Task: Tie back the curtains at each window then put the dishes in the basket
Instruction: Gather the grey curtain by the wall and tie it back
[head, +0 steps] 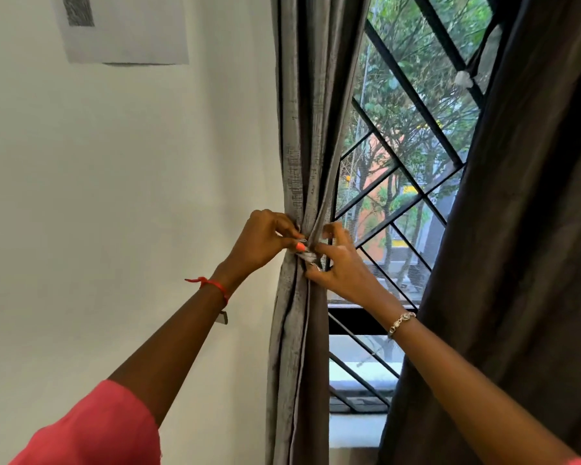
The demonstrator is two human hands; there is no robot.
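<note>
The left hand (269, 241) is pinching one end of a pale fabric tie (306, 256) against the bunched grey woven curtain (302, 146). The right hand (344, 268) is pinching the other end, probably to knot it snug. The dark brown curtain (517, 229) further right is hanging loose.

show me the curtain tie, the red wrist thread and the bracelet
curtain tie (307, 257): head view, middle of the light folded strip
red wrist thread (215, 286): head view, middle of the band
bracelet (402, 322): head view, its linked top side
</note>
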